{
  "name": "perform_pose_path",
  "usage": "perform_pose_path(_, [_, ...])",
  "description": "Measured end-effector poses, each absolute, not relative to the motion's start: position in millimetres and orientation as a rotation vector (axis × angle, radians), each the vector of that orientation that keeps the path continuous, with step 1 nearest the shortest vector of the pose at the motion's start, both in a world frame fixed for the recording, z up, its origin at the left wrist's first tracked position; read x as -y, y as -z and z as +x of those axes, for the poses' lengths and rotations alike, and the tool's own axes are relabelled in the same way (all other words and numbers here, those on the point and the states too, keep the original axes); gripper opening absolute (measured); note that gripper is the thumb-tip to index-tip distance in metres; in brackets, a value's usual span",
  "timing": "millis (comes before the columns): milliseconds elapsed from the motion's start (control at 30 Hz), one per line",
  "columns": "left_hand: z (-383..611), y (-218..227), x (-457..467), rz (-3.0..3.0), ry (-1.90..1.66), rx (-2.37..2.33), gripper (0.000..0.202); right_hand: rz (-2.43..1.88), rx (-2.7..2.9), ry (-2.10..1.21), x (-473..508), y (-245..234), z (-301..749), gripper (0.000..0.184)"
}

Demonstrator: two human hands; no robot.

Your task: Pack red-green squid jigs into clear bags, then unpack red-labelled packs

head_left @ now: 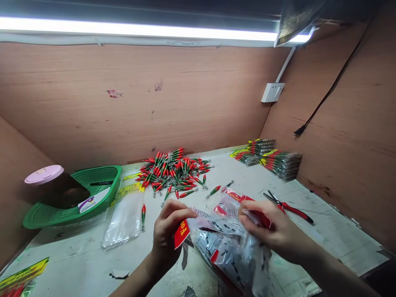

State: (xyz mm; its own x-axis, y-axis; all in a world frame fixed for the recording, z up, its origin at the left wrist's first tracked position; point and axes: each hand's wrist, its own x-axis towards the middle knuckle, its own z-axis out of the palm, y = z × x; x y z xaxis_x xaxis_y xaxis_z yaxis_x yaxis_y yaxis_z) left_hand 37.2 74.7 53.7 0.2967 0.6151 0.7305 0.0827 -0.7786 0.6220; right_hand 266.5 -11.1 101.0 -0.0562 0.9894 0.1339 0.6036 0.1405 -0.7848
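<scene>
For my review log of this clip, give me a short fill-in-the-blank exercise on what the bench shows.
1. Both hands, left hand and right hand, hold a crinkled clear plastic ____ with red labels.
2. The heap of lures is coloured red and ____.
3. The basket at the left of the bench is ____.
4. The pliers to the right of the hands have ____ handles.

Missing words: bag; green; green; red

Red-and-green lures (175, 171), green basket (107, 175), red-handled pliers (291, 208), pink lid (44, 174).
</scene>
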Motion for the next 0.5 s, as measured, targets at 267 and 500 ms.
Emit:
perform_pose_path(267, [59, -58, -125, 2.358, -1.43, -1.015, 0.008, -1.538, 1.19, -0.584, -89, -95, 283, 0.037])
perform_pose_path(500, [102, -84, -260, 2.203, -1.077, -1.718, 0.01, -1.696, 1.206, -0.444, -209, -79, 256, 0.026])
